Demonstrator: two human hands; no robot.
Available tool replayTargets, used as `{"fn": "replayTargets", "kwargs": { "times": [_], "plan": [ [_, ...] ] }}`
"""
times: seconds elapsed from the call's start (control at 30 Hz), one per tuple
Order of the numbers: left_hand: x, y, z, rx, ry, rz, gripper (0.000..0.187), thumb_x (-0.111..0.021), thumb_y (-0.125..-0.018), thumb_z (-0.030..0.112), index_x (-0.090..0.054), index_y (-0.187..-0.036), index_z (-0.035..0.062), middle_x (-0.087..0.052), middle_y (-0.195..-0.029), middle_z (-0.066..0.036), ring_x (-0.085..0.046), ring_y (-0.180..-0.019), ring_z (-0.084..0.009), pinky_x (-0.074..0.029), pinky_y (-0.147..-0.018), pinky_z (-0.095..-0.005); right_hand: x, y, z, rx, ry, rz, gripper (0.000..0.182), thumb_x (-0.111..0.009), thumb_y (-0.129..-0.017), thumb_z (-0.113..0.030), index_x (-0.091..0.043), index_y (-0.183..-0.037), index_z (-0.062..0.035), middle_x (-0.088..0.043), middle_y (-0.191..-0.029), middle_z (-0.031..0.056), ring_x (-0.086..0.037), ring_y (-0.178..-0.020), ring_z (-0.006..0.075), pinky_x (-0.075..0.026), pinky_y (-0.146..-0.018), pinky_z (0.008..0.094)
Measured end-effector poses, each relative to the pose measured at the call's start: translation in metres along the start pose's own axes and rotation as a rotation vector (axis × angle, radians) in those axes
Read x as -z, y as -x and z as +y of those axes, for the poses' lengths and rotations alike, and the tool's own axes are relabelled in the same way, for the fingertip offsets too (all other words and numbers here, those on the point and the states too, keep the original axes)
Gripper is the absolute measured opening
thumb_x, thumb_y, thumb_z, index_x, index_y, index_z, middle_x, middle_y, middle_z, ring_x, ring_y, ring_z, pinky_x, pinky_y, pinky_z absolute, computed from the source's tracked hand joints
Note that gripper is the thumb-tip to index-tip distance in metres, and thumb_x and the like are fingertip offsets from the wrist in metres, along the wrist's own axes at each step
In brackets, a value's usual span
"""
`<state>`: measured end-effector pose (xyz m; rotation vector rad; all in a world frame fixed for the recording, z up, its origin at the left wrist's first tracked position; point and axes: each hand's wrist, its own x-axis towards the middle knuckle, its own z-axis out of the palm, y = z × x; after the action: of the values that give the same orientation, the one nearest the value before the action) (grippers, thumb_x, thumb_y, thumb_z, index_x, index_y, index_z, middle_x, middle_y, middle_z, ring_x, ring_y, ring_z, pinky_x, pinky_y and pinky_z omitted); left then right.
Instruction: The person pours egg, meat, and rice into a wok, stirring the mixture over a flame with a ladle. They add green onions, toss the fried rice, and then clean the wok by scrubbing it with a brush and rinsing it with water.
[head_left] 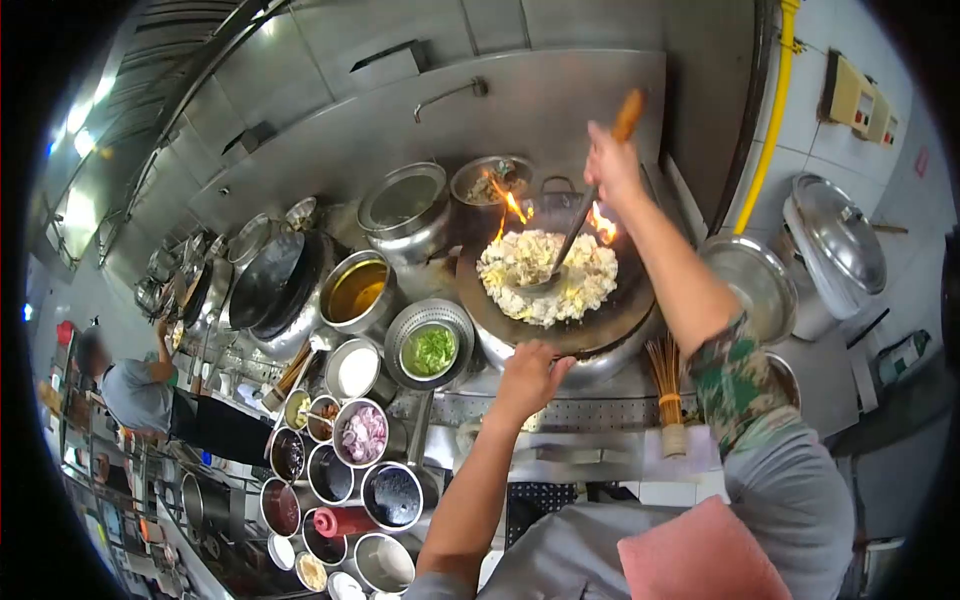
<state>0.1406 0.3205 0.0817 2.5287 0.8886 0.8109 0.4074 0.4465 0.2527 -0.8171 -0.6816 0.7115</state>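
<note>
"How does that ladle (574, 238) look to you?"

"Stiff, and likely a bit heavy at the bowl end, which sits in the pale, lumpy food (585, 275) down and to the left of the right hand (612, 165). Those fingers are clamped on the shaft, with the wooden handle (628, 115) sticking up beyond them."

"Is that a good place to hold it?"

"It should give control, though a greasy metal shaft could slip. The wood looks kinder against heat. The food seems soft and easily broken."

"And the left hand (532, 380)?"

"It's at the near rim of the wok (480, 295), thumb spread to the right. I can't tell whether the fingers grip the rim or only rest there. The wok is probably heavy, rigid and very hot."

"What about edges?"

"Flames (603, 225) rise just below the right fingers, past the wok's far side. The colander (402, 345) is left of the left fingers, and the bundle of thin sticks (665, 375) is off to their right. The steel wall (560, 105) stands beyond both hands. The best room for the ladle is over the food, inside the rim."
</note>
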Motion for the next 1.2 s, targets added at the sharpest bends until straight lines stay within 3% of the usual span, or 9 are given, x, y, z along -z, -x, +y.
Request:
{"fn": "replayTargets", "kwargs": {
  "times": [0.13,0.27,0.33,0.5,0.6,0.73,0.87,1.1,1.2],
  "plan": [
    [0.038,0.027,0.057,0.09,0.029,0.065,0.022,-0.072,-0.087,0.024,-0.065,-0.083,0.0038,-0.059,-0.085,-0.014,-0.055,-0.083,-0.0375,-0.043,-0.071,-0.0469,-0.003,-0.006,-0.069,-0.184,0.119,0.055,0.017,-0.06,-0.093,-0.02,-0.049,-0.085,-0.0099,-0.036,-0.055,-0.0028,-0.035,-0.04,0.0113,-0.032,-0.038,0.0329],
    [0.026,0.01,0.07,0.046,0.049,0.273,0.022,-0.075,-0.084,0.021,-0.062,-0.083,0.0036,-0.057,-0.083,-0.018,-0.053,-0.081,-0.0388,-0.042,-0.073,-0.0471,-0.019,0.03,-0.06,-0.027,0.349,0.124,0.024,-0.061,-0.093,-0.024,-0.053,-0.076,-0.0078,-0.044,-0.053,-0.0005,-0.041,-0.039,0.0127,-0.035,-0.037,0.0343],
    [-0.005,0.044,0.045,0.036,-0.001,0.194,0.017,-0.073,-0.085,0.018,-0.062,-0.085,0.0036,-0.057,-0.084,-0.018,-0.053,-0.081,-0.0392,-0.042,-0.073,-0.0475,-0.015,0.044,-0.045,0.125,0.413,0.141,0.033,-0.063,-0.093,-0.025,-0.052,-0.067,-0.0083,-0.048,-0.053,0.0016,-0.045,-0.038,0.0127,-0.036,-0.037,0.0329],
    [0.027,0.114,0.07,-0.024,0.092,0.108,0.017,-0.071,-0.086,0.017,-0.061,-0.089,0.0033,-0.057,-0.086,-0.018,-0.053,-0.081,-0.0394,-0.042,-0.074,-0.0482,-0.004,0.063,-0.081,0.147,0.111,0.161,0.029,-0.065,-0.094,-0.024,-0.046,-0.074,-0.0128,-0.036,-0.052,-0.005,-0.036,-0.039,0.0095,-0.031,-0.038,0.03],
    [0.064,0.043,0.078,-0.014,0.107,0.288,0.018,-0.073,-0.084,0.018,-0.061,-0.087,0.0043,-0.057,-0.087,-0.017,-0.054,-0.084,-0.0395,-0.042,-0.075,-0.0485,-0.023,0.072,-0.067,0.153,0.265,0.197,0.032,-0.066,-0.093,-0.025,-0.046,-0.071,-0.0127,-0.038,-0.052,-0.0043,-0.036,-0.039,0.0097,-0.032,-0.038,0.0305],
    [0.0,0.039,0.03,0.033,0.068,0.236,0.017,-0.075,-0.081,0.015,-0.062,-0.083,0.0048,-0.058,-0.088,-0.017,-0.054,-0.086,-0.0397,-0.043,-0.074,-0.0483,-0.036,0.068,-0.018,0.321,0.67,0.228,0.031,-0.067,-0.092,-0.025,-0.05,-0.071,-0.0092,-0.045,-0.052,-0.0013,-0.041,-0.039,0.0126,-0.035,-0.038,0.0317],
    [0.004,0.104,0.03,-0.02,0.08,0.154,0.015,-0.071,-0.084,0.015,-0.06,-0.088,0.0057,-0.054,-0.087,-0.014,-0.053,-0.085,-0.0365,-0.042,-0.073,-0.049,-0.034,0.09,-0.061,0.227,0.281,-0.047,0.032,-0.067,-0.093,-0.025,-0.048,-0.073,-0.0109,-0.038,-0.05,-0.0032,-0.038,-0.038,0.0115,-0.035,-0.039,0.0302],
    [-0.004,0.017,0.007,0.004,0.021,0.269,0.019,-0.074,-0.083,0.02,-0.062,-0.088,0.0054,-0.056,-0.09,-0.012,-0.054,-0.086,-0.0348,-0.043,-0.074,-0.0464,-0.015,0.064,-0.108,0.236,0.159,-0.068,0.037,-0.069,-0.093,-0.027,-0.044,-0.068,-0.0151,-0.036,-0.051,-0.0064,-0.035,-0.038,0.0087,-0.031,-0.039,0.0282],
    [-0.014,0.007,0.002,0.055,0.028,0.181,0.019,-0.075,-0.081,0.016,-0.063,-0.093,0.0057,-0.058,-0.092,-0.013,-0.055,-0.09,-0.035,-0.045,-0.077,-0.0454,0.02,0.047,-0.057,0.282,0.089,-0.008,0.038,-0.069,-0.093,-0.027,-0.043,-0.068,-0.0146,-0.036,-0.051,-0.0063,-0.035,-0.038,0.009,-0.031,-0.037,0.0286]
  ]
}}
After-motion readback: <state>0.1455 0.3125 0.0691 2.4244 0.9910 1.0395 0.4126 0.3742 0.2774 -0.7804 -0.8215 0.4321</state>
